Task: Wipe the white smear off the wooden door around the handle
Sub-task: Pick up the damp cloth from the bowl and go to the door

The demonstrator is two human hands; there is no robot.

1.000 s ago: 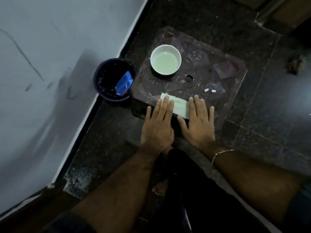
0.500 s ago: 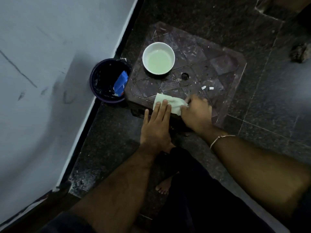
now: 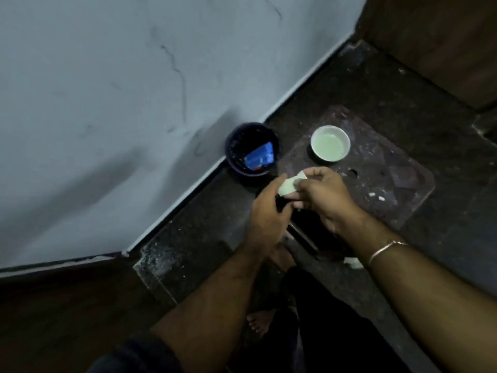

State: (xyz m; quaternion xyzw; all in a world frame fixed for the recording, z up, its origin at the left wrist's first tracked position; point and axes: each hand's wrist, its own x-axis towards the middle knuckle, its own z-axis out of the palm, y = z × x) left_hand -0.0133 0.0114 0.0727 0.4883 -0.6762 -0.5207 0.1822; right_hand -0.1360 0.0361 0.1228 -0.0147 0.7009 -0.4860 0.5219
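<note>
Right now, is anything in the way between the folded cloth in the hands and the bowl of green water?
Nothing visible. The pale folded cloth, held by the left hand and right hand, is just short of the white bowl, with bare dark stool top between.

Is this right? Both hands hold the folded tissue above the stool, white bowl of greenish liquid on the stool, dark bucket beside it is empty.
Not quite. The head view shows the dark bucket holds a blue packet, so it is not empty. The rest stands.
</note>
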